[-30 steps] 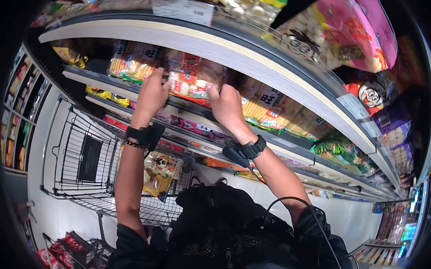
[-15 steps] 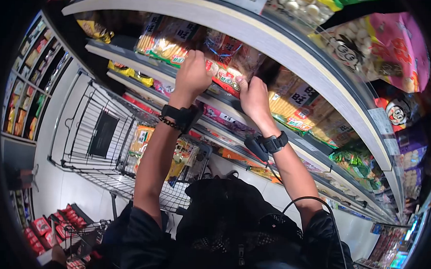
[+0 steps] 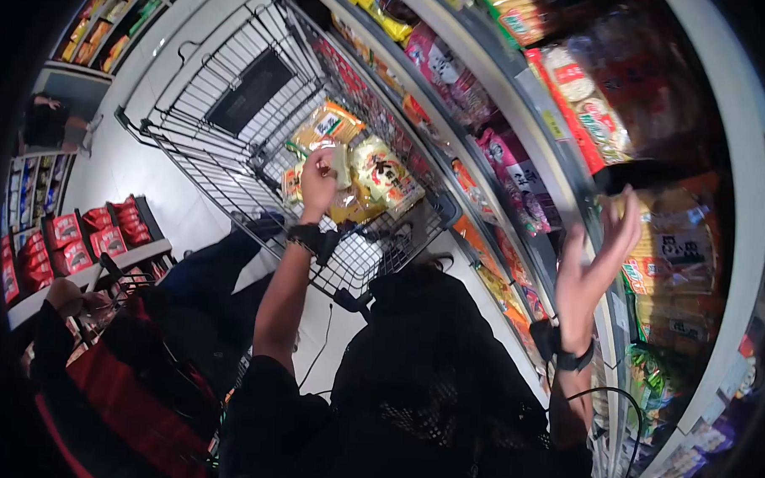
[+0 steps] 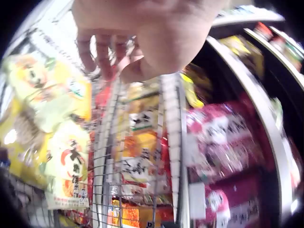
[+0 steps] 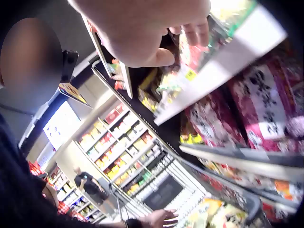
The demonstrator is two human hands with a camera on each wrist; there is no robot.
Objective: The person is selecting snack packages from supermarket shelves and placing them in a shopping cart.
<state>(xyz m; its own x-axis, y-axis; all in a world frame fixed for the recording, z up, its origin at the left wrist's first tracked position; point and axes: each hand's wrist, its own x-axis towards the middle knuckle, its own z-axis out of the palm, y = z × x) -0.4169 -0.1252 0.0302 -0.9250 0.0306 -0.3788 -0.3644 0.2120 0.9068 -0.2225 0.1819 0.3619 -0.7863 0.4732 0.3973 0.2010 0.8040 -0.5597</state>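
Note:
My left hand (image 3: 319, 184) hangs over the shopping cart (image 3: 182, 181), its fingers loosely bent with nothing between them in the left wrist view. Below it in the cart lie snack bags: a pale one with black characters (image 3: 386, 178) and a yellow-orange one (image 3: 340, 119). My right hand (image 3: 592, 267), fingers spread, is raised beside the shelf edge, in front of yellow cracker packs (image 3: 677, 241). Farther up that shelf lies a red-edged bag of round crackers (image 3: 585, 103), apart from both hands.
Lower shelves beside the cart carry pink bags (image 3: 515, 176). At the left, another person (image 3: 134, 365) stands close, near stacked red packs (image 3: 67, 228). A person in dark clothes (image 5: 90, 185) stands farther off.
Both hands have let go of the red-edged cracker bag, which lies on the shelf. The left hand has moved over the cart; the right has drawn back. The head view has turned toward the cart.

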